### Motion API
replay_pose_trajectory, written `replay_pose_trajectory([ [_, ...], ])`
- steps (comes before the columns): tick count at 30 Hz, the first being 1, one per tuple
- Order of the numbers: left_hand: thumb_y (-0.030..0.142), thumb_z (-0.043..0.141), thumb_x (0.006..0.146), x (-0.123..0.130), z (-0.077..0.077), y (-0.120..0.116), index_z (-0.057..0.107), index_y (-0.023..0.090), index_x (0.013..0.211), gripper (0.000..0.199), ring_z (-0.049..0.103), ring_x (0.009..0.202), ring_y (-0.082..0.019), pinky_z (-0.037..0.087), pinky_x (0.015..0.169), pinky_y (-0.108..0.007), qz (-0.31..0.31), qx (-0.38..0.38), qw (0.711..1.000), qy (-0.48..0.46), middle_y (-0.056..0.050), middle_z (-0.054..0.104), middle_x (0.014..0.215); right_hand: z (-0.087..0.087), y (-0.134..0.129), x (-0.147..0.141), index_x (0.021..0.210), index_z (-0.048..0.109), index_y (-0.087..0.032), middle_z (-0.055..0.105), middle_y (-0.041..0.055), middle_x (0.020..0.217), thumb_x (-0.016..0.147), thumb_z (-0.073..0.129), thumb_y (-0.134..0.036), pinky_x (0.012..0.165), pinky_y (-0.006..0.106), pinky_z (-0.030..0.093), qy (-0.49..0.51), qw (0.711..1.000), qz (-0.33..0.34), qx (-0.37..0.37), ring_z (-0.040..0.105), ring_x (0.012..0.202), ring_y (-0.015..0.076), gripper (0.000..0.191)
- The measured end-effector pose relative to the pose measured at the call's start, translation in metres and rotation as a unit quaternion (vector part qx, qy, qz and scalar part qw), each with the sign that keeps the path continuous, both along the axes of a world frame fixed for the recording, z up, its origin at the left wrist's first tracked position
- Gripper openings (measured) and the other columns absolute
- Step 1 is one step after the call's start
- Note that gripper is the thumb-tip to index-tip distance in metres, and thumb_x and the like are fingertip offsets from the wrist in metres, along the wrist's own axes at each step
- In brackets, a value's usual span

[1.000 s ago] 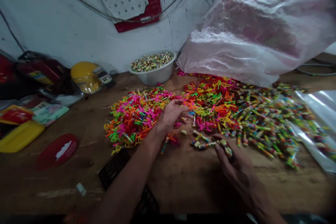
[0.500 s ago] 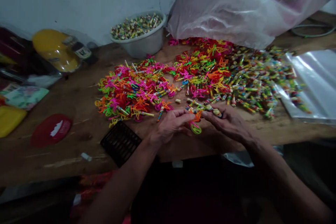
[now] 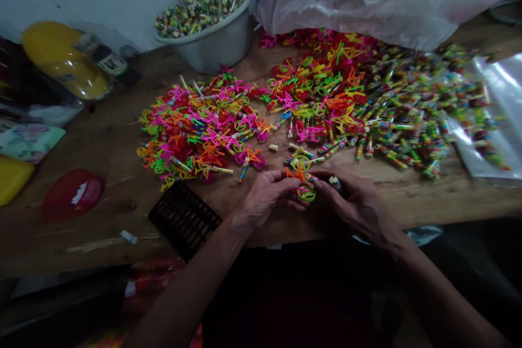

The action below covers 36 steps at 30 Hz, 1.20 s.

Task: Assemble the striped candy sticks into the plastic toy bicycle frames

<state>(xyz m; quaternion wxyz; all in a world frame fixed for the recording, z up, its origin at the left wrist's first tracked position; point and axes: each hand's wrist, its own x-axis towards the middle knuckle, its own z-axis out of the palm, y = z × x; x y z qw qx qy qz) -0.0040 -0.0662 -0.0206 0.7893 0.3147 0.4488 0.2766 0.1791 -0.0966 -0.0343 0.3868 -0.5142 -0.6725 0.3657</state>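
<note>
Pinched in my left hand [image 3: 267, 196] is a small plastic toy bicycle [image 3: 296, 175], with an orange frame and yellow-green wheels. My right hand [image 3: 361, 201] meets it from the other side, its thumb and fingers closed on a small candy-filled tube [image 3: 312, 178] whose end touches the orange frame. Another pale-ended tube [image 3: 335, 182] shows between the right hand's thumb and fingers. Just beyond both hands, several tubes [image 3: 299, 150] lie on the wooden table [image 3: 114, 147]. A heap of coloured toy bicycles [image 3: 204, 133] lies to the left.
More toy bicycles [image 3: 318, 95] and a heap of candy tubes [image 3: 411, 114] spread right, partly over clear plastic bags [image 3: 505, 119]. Behind stand a full grey tub [image 3: 220, 43] and a large plastic sack [image 3: 346, 0]. A black basket [image 3: 183, 217] and red fan-shaped piece [image 3: 71, 196] lie left.
The head view has shifted, so the table things appear larger and higher. The toy bicycle has turned in my left hand, with both green wheels now visible. My hands remain together.
</note>
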Motion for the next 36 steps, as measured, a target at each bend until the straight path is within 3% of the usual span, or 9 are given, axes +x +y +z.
replay_pose_trajectory([
  [4,0.017,0.059,0.079,-0.001,0.000,-0.003,0.061,0.008,0.095,0.018,0.066,0.064,-0.015,0.056,0.062,-0.029,-0.006,-0.028,0.999,-0.043,-0.006,0.066,0.078,0.001,0.004,0.000,0.102,0.065,-0.024,0.069,0.0028,0.100,0.086,0.055,-0.031,0.078,0.029,0.052,0.065,0.997,0.023,-0.016,0.065,0.090,0.0174,0.021],
  [9,0.016,0.056,0.081,-0.002,0.000,-0.009,0.062,0.009,0.093,0.016,0.066,0.063,-0.016,0.056,0.063,-0.029,0.002,-0.044,0.992,-0.115,-0.006,0.066,0.077,0.000,-0.001,-0.001,0.100,0.065,-0.024,0.068,0.0007,0.099,0.085,0.058,-0.027,0.081,0.026,0.050,0.080,0.997,-0.007,0.005,0.063,0.092,0.0148,0.017],
  [13,0.014,0.054,0.082,-0.003,-0.003,-0.014,0.063,0.009,0.096,0.017,0.067,0.065,-0.016,0.056,0.064,-0.029,-0.011,-0.057,0.989,-0.136,-0.006,0.066,0.079,-0.002,-0.007,-0.001,0.100,0.065,-0.024,0.067,0.0016,0.100,0.084,0.059,-0.022,0.082,0.026,0.048,0.094,0.996,0.005,0.003,0.062,0.093,0.0147,0.017],
  [18,0.016,0.057,0.080,-0.003,-0.007,-0.017,0.063,0.010,0.096,0.018,0.067,0.068,-0.017,0.056,0.066,-0.030,-0.018,-0.068,0.988,-0.138,-0.006,0.066,0.079,-0.007,-0.014,-0.005,0.099,0.063,-0.023,0.064,0.0020,0.095,0.084,0.058,-0.016,0.079,0.028,0.048,0.115,0.993,0.008,0.041,0.061,0.089,0.0149,0.018],
  [25,0.015,0.061,0.076,0.001,0.000,-0.020,0.063,0.008,0.091,0.016,0.064,0.065,-0.015,0.056,0.062,-0.031,-0.005,-0.056,0.995,-0.078,-0.008,0.066,0.080,-0.017,-0.017,0.001,0.103,0.059,-0.020,0.061,0.0053,0.095,0.081,0.055,-0.007,0.079,0.033,0.047,0.062,0.990,0.043,0.115,0.060,0.090,0.0177,0.026],
  [30,0.014,0.061,0.076,0.005,0.002,-0.022,0.064,0.008,0.089,0.015,0.065,0.065,-0.016,0.056,0.062,-0.031,-0.007,-0.088,0.992,-0.094,-0.007,0.066,0.074,-0.005,-0.010,0.011,0.104,0.060,-0.022,0.063,0.0041,0.092,0.081,0.057,-0.009,0.075,0.033,0.049,0.028,0.988,0.107,0.108,0.061,0.086,0.0181,0.027],
  [36,0.010,0.057,0.075,0.008,0.003,-0.025,0.063,0.008,0.084,0.012,0.066,0.062,-0.017,0.056,0.061,-0.032,-0.008,-0.128,0.984,-0.125,-0.005,0.065,0.069,0.003,-0.018,0.010,0.101,0.061,-0.022,0.063,0.0045,0.092,0.081,0.055,-0.009,0.075,0.032,0.048,0.038,0.991,0.065,0.111,0.061,0.087,0.0177,0.024],
])
